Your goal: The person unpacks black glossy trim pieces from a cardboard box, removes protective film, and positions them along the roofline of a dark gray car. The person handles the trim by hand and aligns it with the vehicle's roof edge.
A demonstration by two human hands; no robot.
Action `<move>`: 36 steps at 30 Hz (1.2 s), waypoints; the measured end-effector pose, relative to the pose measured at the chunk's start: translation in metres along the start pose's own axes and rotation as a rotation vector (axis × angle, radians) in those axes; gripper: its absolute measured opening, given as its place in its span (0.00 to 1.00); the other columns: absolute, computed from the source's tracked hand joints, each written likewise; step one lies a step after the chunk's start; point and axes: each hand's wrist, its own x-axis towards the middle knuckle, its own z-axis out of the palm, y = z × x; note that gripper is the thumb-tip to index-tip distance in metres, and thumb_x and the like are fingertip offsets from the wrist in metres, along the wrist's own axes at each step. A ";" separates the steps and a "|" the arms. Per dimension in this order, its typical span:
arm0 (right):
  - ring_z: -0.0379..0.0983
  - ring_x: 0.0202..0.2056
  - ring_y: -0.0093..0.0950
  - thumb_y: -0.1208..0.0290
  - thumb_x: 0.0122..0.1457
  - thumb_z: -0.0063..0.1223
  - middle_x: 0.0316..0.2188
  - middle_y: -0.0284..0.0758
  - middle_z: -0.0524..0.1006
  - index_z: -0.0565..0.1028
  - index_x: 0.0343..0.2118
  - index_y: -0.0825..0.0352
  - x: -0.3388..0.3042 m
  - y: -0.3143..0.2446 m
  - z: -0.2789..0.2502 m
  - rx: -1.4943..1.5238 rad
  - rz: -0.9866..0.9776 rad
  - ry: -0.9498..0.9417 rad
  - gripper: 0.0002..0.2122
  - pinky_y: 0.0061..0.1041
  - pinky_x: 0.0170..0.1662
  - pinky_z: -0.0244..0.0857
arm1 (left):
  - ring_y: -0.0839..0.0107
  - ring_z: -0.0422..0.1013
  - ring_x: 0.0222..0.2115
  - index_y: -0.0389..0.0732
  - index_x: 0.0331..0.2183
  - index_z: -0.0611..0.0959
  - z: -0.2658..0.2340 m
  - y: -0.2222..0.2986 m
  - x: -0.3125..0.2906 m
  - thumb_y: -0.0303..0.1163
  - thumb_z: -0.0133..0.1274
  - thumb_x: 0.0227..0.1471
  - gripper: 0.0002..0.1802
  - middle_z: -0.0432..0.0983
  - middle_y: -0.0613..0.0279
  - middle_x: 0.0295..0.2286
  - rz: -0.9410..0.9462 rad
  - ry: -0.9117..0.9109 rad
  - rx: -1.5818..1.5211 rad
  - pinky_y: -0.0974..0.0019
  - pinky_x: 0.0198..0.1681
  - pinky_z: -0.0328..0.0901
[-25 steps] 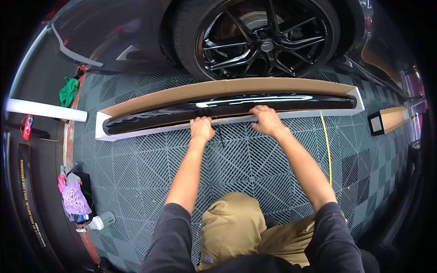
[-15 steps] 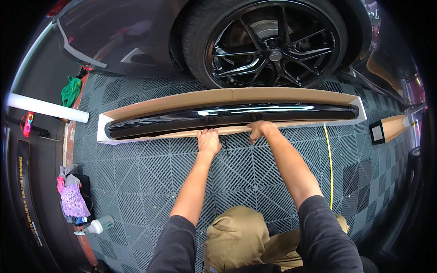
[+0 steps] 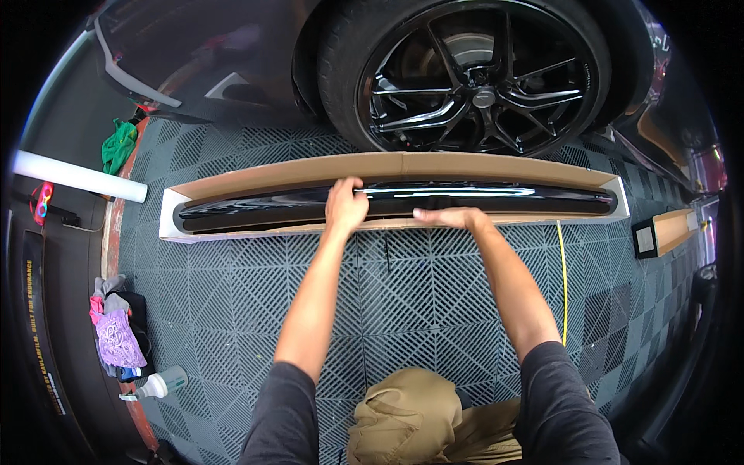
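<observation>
A long, slightly curved glossy black car spoiler lies lengthwise inside an open, narrow cardboard box, white outside and brown inside. My left hand is over the spoiler left of its middle, fingers bent over its top. Along the near side of the box my right hand reaches in with thumb and fingers pointing left, some fingers partly hidden; it sits at the near wall beside the spoiler. Both forearms come from below in dark short sleeves.
Beyond the box stands a dark car with a black wheel. A yellow line runs over the grey floor tiles. On the left are a white roll, a pile of cloths and a spray bottle. A small open box sits right.
My left hand has left the box's near wall and moved up onto the spoiler. My right hand has loosened from the wall's edge and turned, its thumb now pointing left.
</observation>
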 end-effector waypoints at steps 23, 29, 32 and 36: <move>0.49 0.65 0.36 0.47 0.56 0.37 0.63 0.38 0.57 0.64 0.59 0.58 0.029 -0.008 -0.002 -0.278 0.241 -0.017 0.30 0.33 0.64 0.45 | 0.56 0.72 0.41 0.40 0.33 0.84 0.040 -0.012 0.049 0.49 0.36 0.54 0.27 0.79 0.50 0.34 0.117 -0.006 0.621 0.53 0.55 0.53; 0.47 0.65 0.37 0.45 0.56 0.36 0.64 0.40 0.55 0.62 0.60 0.59 0.021 -0.013 -0.002 -0.262 0.238 -0.043 0.31 0.35 0.64 0.43 | 0.56 0.72 0.42 0.38 0.33 0.84 0.039 -0.013 0.047 0.49 0.36 0.53 0.28 0.79 0.50 0.34 0.112 -0.029 0.632 0.49 0.57 0.51; 0.46 0.66 0.36 0.45 0.56 0.36 0.64 0.39 0.54 0.61 0.61 0.59 0.026 -0.006 0.006 -0.256 0.241 0.001 0.32 0.35 0.65 0.42 | 0.57 0.72 0.42 0.38 0.34 0.84 0.039 -0.014 0.045 0.50 0.36 0.53 0.29 0.79 0.51 0.34 0.122 -0.008 0.642 0.49 0.57 0.51; 0.38 0.67 0.36 0.43 0.56 0.33 0.66 0.40 0.47 0.58 0.62 0.57 0.032 0.002 0.013 -0.277 0.235 0.039 0.33 0.37 0.66 0.35 | 0.58 0.71 0.43 0.39 0.35 0.84 0.038 -0.014 0.045 0.51 0.36 0.53 0.29 0.79 0.52 0.36 0.130 -0.006 0.626 0.49 0.56 0.51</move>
